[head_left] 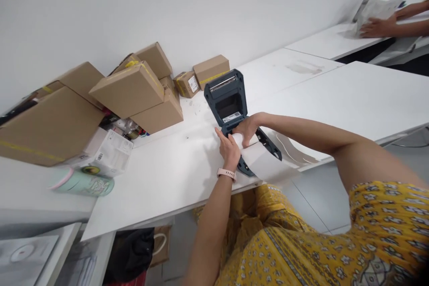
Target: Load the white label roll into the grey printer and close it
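A dark blue-grey device point(227, 94), like a label printer, stands with its lid raised near the table's front edge. Inside its lower part sits a white paper roll point(238, 139), and a wide white strip point(268, 161) runs from it over the front edge. My left hand point(229, 148), with a pink band on the wrist, lies along the left side of the roll, fingers stretched out. From the right, my right hand point(247, 130) reaches into the device with its fingers bent over the roll, partly hidden.
Cardboard boxes point(129, 91) are piled at the left by the wall, with a white box point(112, 152) and a mint tumbler point(89, 183) in front. At the far right another person's hands hold a white package point(377, 11).
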`<action>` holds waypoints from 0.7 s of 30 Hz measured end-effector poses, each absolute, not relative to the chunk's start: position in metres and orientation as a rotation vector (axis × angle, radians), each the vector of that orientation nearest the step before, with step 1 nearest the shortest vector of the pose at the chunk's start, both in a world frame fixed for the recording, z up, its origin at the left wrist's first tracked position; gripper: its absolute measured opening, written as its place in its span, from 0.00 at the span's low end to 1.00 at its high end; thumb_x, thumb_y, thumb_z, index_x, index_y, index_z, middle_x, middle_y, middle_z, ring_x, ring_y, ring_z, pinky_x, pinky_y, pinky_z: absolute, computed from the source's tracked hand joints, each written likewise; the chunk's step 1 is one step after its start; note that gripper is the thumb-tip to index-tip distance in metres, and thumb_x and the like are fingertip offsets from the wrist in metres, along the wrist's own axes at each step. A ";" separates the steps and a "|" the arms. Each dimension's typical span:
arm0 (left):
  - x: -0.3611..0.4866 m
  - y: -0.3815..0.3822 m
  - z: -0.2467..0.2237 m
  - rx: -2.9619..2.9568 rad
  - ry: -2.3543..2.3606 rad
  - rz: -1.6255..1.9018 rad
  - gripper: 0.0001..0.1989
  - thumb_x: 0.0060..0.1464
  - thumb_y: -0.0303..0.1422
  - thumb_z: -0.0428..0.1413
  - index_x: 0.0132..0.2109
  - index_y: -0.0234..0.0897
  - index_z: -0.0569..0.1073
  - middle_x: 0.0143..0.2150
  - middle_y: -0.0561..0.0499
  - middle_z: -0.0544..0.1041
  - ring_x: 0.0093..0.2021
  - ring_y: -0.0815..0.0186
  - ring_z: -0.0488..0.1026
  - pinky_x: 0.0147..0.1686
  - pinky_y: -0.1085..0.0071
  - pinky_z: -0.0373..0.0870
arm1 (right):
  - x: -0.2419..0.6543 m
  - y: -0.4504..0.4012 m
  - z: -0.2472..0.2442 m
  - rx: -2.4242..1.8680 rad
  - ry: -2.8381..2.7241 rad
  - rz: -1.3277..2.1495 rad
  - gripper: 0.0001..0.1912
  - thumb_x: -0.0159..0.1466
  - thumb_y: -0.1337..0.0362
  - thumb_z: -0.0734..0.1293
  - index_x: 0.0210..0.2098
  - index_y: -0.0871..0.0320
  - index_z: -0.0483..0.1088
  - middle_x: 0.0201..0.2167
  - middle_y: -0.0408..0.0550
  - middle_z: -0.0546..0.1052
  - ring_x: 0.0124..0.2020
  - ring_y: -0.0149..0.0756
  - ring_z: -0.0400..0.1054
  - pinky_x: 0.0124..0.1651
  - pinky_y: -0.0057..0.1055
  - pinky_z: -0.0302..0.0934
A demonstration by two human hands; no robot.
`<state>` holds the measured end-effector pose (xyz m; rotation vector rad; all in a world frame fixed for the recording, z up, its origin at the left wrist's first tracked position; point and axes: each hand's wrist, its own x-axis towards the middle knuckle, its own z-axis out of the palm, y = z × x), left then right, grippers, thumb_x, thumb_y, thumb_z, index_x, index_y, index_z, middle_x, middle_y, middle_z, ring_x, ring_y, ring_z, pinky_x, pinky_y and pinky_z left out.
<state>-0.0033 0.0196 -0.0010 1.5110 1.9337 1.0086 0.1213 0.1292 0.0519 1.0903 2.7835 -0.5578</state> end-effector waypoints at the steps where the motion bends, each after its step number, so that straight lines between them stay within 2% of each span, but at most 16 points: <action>1: -0.006 0.019 -0.001 1.492 1.939 1.008 0.35 0.72 0.35 0.40 0.79 0.30 0.39 0.78 0.36 0.59 0.74 0.53 0.65 0.70 0.57 0.65 | 0.118 0.130 0.055 1.034 2.732 -0.566 0.33 0.38 0.53 0.83 0.42 0.56 0.80 0.40 0.51 0.84 0.42 0.54 0.78 0.41 0.39 0.69; 5: -0.012 0.017 -0.003 1.443 1.973 0.995 0.34 0.72 0.36 0.38 0.79 0.34 0.38 0.77 0.39 0.62 0.74 0.55 0.66 0.70 0.57 0.65 | 0.106 0.128 0.063 0.923 2.579 -0.514 0.27 0.44 0.55 0.79 0.42 0.57 0.79 0.38 0.51 0.83 0.43 0.55 0.77 0.42 0.40 0.66; 12: -0.002 0.018 0.000 1.481 2.011 0.946 0.34 0.72 0.37 0.38 0.79 0.35 0.40 0.77 0.40 0.62 0.73 0.53 0.66 0.69 0.55 0.64 | 0.120 0.121 0.066 0.917 2.555 -0.461 0.35 0.48 0.54 0.76 0.54 0.59 0.74 0.47 0.56 0.81 0.47 0.57 0.76 0.41 0.39 0.63; 17: 0.008 0.019 0.006 1.528 2.030 0.903 0.34 0.71 0.37 0.39 0.79 0.33 0.41 0.77 0.38 0.61 0.73 0.50 0.67 0.68 0.53 0.65 | 0.139 0.124 0.065 0.941 2.577 -0.734 0.35 0.44 0.54 0.78 0.51 0.57 0.74 0.46 0.51 0.81 0.46 0.52 0.75 0.43 0.36 0.64; 21: 0.011 0.020 0.007 1.560 2.047 0.898 0.34 0.71 0.38 0.39 0.78 0.32 0.42 0.77 0.36 0.61 0.71 0.48 0.68 0.68 0.52 0.66 | 0.151 0.127 0.064 0.946 2.653 -0.900 0.32 0.42 0.56 0.78 0.47 0.55 0.77 0.43 0.46 0.81 0.44 0.49 0.75 0.45 0.37 0.66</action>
